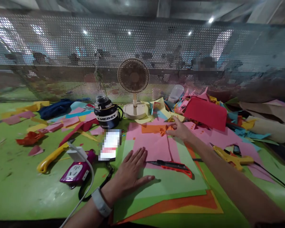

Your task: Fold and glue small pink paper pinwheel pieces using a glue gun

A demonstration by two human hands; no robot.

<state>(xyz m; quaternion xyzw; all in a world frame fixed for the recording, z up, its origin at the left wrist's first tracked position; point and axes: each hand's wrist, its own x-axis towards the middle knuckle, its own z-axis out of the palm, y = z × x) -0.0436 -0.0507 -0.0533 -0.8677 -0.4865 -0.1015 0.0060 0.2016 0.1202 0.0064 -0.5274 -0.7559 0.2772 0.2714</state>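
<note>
My left hand lies flat with fingers stretched out on a stack of coloured paper, touching the pale green sheet and the pink sheet. At the far edge of the stack, my right hand has its thumb and fingers closed around the right end of an orange paper strip. Small crumpled orange scraps lie by the fingertips. Between my hands a utility knife with a red-edged handle rests on the paper. Orange and yellow sheets stick out beneath the stack.
Left of the stack are a phone, a purple power socket with a white cable, and a yellow-handled tool. A black jug and a small fan stand behind. To the right lie a yellow glue gun and piled scraps.
</note>
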